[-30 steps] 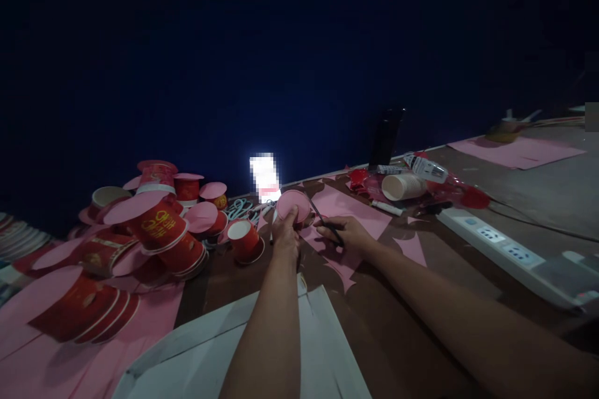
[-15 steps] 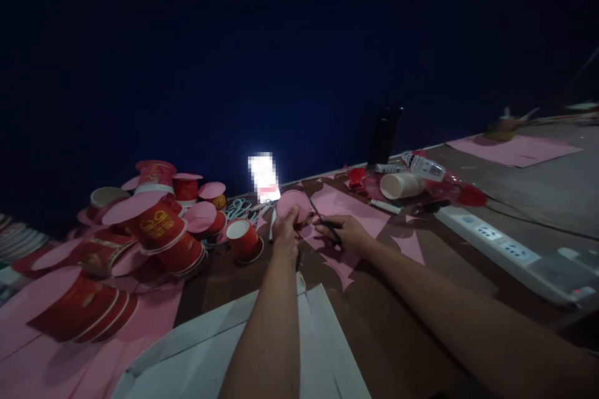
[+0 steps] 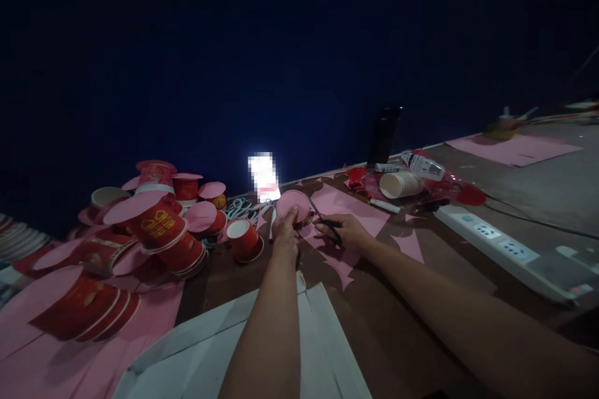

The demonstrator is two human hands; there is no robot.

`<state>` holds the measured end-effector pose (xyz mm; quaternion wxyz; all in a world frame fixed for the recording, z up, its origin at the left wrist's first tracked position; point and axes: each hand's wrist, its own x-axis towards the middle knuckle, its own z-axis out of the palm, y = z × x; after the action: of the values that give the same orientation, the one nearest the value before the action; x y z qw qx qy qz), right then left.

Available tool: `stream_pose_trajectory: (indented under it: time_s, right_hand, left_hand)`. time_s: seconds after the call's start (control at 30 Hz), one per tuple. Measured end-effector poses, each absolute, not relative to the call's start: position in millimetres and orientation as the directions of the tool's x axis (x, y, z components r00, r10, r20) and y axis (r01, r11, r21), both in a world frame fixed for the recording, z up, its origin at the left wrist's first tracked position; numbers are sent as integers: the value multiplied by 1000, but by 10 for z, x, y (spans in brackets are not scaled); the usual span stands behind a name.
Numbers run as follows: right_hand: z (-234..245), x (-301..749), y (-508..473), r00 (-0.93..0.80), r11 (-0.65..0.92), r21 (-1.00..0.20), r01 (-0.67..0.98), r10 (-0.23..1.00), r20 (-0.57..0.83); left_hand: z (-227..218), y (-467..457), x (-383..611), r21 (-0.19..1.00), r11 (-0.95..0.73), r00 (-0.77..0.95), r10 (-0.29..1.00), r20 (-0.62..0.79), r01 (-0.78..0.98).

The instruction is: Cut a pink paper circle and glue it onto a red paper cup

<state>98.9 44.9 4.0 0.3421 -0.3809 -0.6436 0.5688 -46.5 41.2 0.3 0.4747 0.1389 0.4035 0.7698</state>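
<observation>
My left hand (image 3: 285, 234) grips a red paper cup with a round pink paper disc (image 3: 292, 204) on its base, held up over the brown table. My right hand (image 3: 344, 234) is closed on dark scissors (image 3: 322, 218), whose blades point up and left toward the disc's right edge. Under both hands lies a pink paper sheet (image 3: 349, 202) with jagged cut-offs (image 3: 339, 265) around it.
A heap of red cups with pink discs (image 3: 150, 224) fills the left. One red cup (image 3: 243, 238) stands by my left hand. A white power strip (image 3: 496, 243), a stack of paper cups (image 3: 401, 184), a glue bottle (image 3: 423, 166) and white card (image 3: 210, 355) lie around.
Hardly anything has moved. The scissors in my right hand have shifted slightly at the disc's edge; the view has drifted a little.
</observation>
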Motion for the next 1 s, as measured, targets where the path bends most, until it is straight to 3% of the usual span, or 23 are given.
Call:
stream_pose_trajectory:
  time_s: [0.37,0.57,1.0]
  right_hand:
    - [41,990,428,-463,51,-993,106,886,-4]
    - [41,985,426,-467,46,-995,89,884,-1]
    - [20,986,437,-466,78,-991,110,885,18]
  left_hand:
    - [97,377,-450,743,-203,-523,822,-225,-638]
    - [39,395,-456,771,-221,-529,831,-171,-597]
    - [63,379,-442,757,-204,-511,838,-193,-621]
